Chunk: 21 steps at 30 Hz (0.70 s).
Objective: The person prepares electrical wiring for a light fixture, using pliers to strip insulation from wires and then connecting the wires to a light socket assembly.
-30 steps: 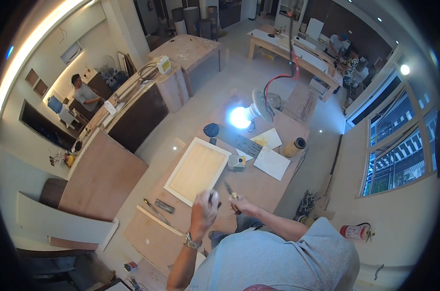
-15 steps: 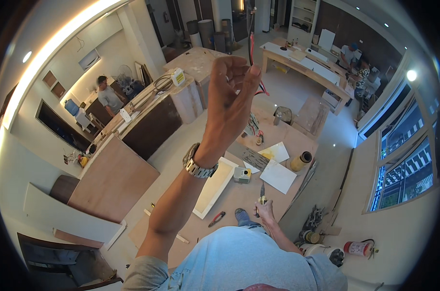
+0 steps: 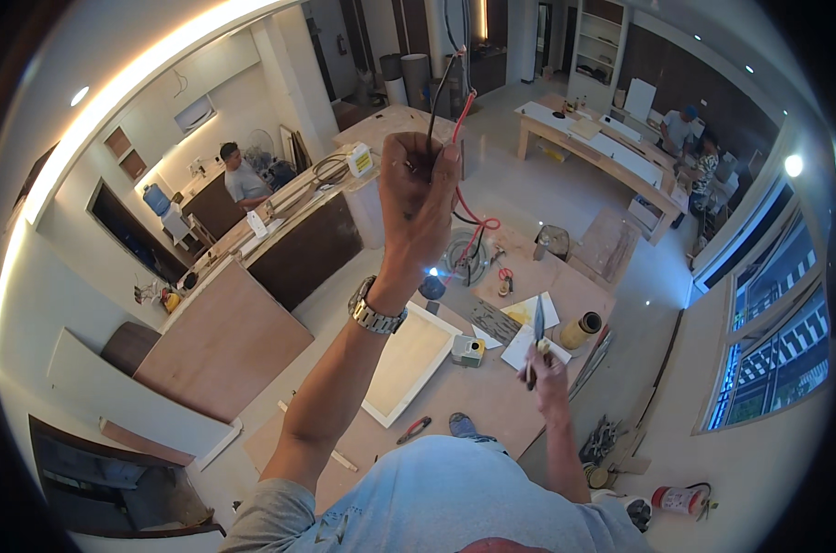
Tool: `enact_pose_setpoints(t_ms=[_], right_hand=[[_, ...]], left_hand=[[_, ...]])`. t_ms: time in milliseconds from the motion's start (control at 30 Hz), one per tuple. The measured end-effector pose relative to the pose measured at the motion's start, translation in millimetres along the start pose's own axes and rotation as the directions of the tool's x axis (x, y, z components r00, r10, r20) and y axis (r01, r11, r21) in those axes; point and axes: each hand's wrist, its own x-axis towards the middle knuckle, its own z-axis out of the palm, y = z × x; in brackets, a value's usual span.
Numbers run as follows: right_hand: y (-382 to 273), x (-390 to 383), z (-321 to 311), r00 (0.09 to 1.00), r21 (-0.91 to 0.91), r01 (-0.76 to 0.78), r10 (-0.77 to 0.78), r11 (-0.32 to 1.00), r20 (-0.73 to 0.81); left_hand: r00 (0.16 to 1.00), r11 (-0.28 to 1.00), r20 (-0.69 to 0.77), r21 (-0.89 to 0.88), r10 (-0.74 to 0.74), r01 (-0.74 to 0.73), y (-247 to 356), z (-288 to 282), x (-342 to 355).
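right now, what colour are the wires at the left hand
The wires are red and black, best seen in the head view at the left hand.

You are in a workshop: pliers [image 3: 414,429] and a framed panel [image 3: 407,364] lie on your desk [image 3: 478,394], bare wires [image 3: 464,114] hang before you, and rolls [image 3: 416,72] and a second desk [image 3: 591,159] stand beyond.

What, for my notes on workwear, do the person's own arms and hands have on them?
Both the left hand and the right hand look ungloved. A watch with a silver-toned metal link band circles the left wrist; none shows on the right. The left sleeve is grey, short and loose, leaving the forearm bare. The right sleeve's end can't be made out.
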Motion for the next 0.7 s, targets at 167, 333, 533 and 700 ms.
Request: enact_pose_setpoints(t_ms=[167,333,533,700], right_hand=[[-139,8,11,0.843,-0.140,0.538,-0.531,0.832,0.085],[-278,1,25,0.567,-0.411,0.810,-0.740,0.419,0.363],[-383,5,58,0.503,-0.508,0.830,-0.702,0.229,0.504],[-421,14,81,0.360,-0.560,0.828,-0.740,-0.028,0.569]], left_hand=[[0.999,0.997,0.053,-0.080,-0.006,0.010,17,-16,-1],[0.997,0.999,0.071,0.013,-0.033,0.032,42,-34,1],[0.987,1.000,0.162,-0.015,0.021,-0.019,53,-53,10],[0.977,1.000,0.214,0.019,-0.014,0.010,58,-57,10]])
